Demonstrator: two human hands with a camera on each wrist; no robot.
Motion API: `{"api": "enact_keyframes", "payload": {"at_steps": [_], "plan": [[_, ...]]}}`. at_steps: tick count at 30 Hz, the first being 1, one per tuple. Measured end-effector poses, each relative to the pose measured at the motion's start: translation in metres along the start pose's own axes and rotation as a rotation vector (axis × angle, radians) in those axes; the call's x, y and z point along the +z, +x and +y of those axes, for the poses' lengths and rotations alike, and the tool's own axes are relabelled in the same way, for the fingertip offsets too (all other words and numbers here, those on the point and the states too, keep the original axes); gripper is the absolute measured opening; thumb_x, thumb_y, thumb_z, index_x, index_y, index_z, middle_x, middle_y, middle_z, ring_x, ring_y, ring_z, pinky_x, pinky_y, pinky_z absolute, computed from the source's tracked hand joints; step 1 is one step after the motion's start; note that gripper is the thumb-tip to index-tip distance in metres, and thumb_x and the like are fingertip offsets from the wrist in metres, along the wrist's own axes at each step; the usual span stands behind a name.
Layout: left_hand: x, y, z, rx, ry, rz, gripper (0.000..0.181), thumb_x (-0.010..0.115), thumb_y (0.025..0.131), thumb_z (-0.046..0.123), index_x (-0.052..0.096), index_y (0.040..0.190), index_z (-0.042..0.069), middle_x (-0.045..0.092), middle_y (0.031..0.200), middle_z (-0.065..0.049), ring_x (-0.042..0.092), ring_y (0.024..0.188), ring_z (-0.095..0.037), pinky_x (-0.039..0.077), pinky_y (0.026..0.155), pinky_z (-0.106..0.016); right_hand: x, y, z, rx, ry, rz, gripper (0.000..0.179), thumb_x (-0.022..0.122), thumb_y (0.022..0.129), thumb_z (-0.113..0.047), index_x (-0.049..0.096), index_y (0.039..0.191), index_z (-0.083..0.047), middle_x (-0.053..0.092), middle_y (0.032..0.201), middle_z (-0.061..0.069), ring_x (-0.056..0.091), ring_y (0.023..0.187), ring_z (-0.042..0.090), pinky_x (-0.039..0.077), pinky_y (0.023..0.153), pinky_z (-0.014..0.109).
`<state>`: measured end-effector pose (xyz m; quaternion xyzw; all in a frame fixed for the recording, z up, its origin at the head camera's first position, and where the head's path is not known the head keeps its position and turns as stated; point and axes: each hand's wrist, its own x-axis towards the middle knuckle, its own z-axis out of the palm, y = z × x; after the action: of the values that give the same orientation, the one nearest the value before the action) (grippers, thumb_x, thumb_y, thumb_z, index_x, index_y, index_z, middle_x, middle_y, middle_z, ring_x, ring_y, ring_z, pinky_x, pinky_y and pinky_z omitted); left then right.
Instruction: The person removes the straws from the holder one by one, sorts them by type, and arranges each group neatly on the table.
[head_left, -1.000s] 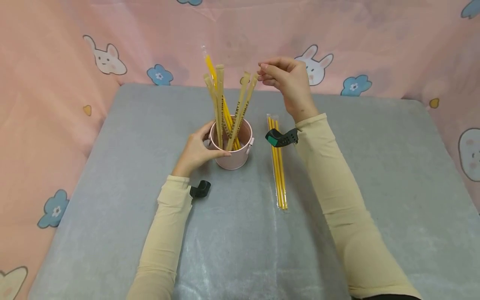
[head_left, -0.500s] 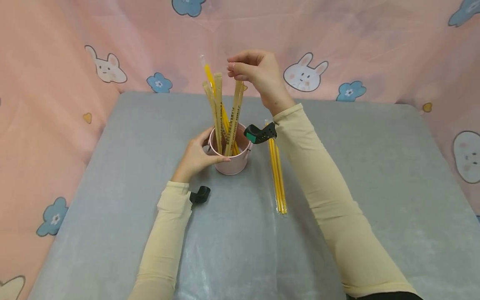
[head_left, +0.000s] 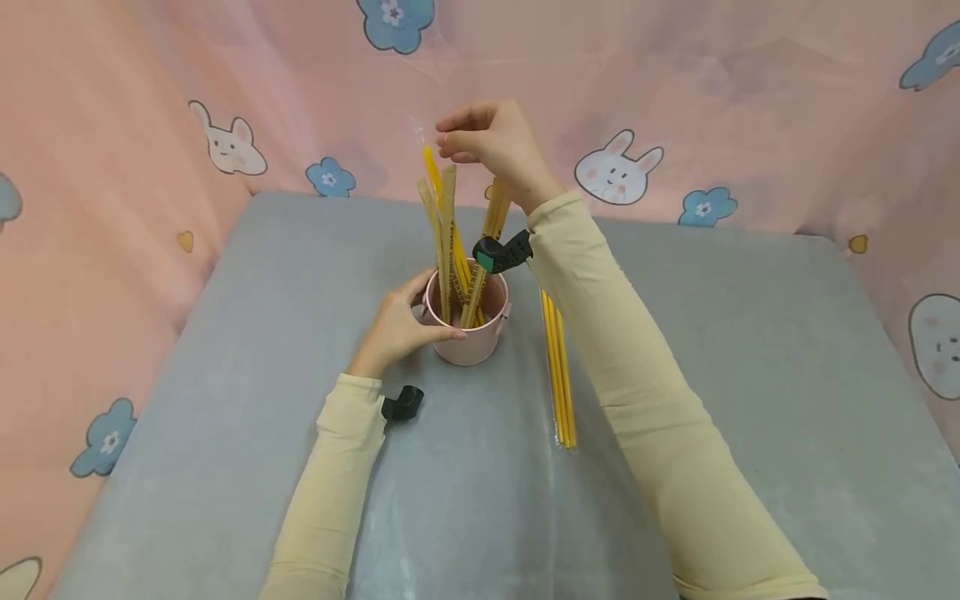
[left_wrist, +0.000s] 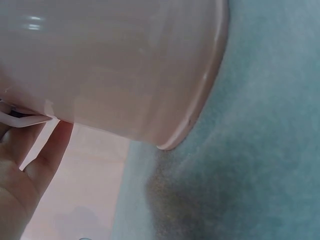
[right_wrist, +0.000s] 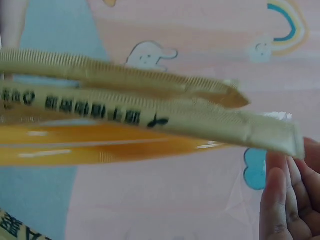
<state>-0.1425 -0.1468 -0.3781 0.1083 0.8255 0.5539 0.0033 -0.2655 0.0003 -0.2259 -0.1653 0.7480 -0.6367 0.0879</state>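
Note:
My left hand [head_left: 397,327] grips a small pink bucket [head_left: 467,348] by its side, thumb along the front just under the rim. Several paper-wrapped straws [head_left: 448,208] with dark print lean inside it, along with yellow straws [head_left: 432,167] in clear film that rise higher. My right hand [head_left: 497,143] is above the bucket, fingertips close to the top of the yellow straws and nothing seen between them. In the right wrist view, the end of a paper-wrapped straw [right_wrist: 225,127] overlaps the fingers [right_wrist: 277,195]. The left wrist view shows the bucket wall [left_wrist: 110,65] and its base on the cloth.
Several yellow straws [head_left: 558,375] in clear film lie on the grey table cloth [head_left: 465,500] right of the bucket, partly hidden by the right forearm. A pink curtain [head_left: 525,50] with rabbits and flowers stands behind the table.
My right hand has moved left, from beside the right-hand paper straws to over the bucket near the yellow straw tips. The left hand keeps its grip; the head view has tilted slightly.

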Motion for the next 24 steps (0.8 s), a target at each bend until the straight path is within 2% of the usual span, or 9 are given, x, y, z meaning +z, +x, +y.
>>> {"api": "enact_keyframes", "payload": {"at_steps": [5,10,15,24], "plan": [[0.003,-0.001,-0.001,0.023,-0.023,0.002,0.091,0.089,0.063,0.013,0.044,0.141,0.009,0.053,0.134,-0.010,0.052,0.119,-0.027,0.040,0.101,-0.042,0.000,0.006,0.005,0.059,-0.121,-0.062,0.023,0.063,0.089,-0.007,0.066,0.109,0.005,0.066,0.103,0.012,0.063,0.092,0.020,0.051,0.084,0.026],[0.001,-0.003,0.002,-0.006,-0.023,0.002,0.092,0.089,0.063,0.011,0.042,0.142,0.007,0.051,0.136,-0.011,0.049,0.122,-0.027,0.039,0.103,-0.042,0.004,0.007,0.011,0.048,-0.199,-0.142,0.021,0.065,0.089,-0.009,0.068,0.105,0.004,0.067,0.096,0.009,0.062,0.086,0.018,0.053,0.081,0.027],[0.000,-0.005,0.002,-0.018,-0.028,0.002,0.091,0.088,0.064,0.012,0.041,0.143,0.008,0.050,0.137,-0.010,0.048,0.123,-0.026,0.038,0.103,-0.041,0.006,0.007,0.016,0.007,-0.172,-0.154,0.015,0.066,0.087,-0.005,0.068,0.098,0.006,0.067,0.087,0.009,0.063,0.077,0.019,0.054,0.075,0.029],[0.002,-0.002,0.002,-0.017,-0.019,0.002,0.091,0.088,0.065,0.012,0.041,0.143,0.009,0.049,0.138,-0.010,0.048,0.122,-0.028,0.038,0.103,-0.042,-0.002,0.002,0.012,-0.020,-0.128,-0.095,0.014,0.068,0.086,-0.006,0.069,0.095,0.004,0.068,0.082,0.007,0.062,0.077,0.019,0.052,0.077,0.029]]}}
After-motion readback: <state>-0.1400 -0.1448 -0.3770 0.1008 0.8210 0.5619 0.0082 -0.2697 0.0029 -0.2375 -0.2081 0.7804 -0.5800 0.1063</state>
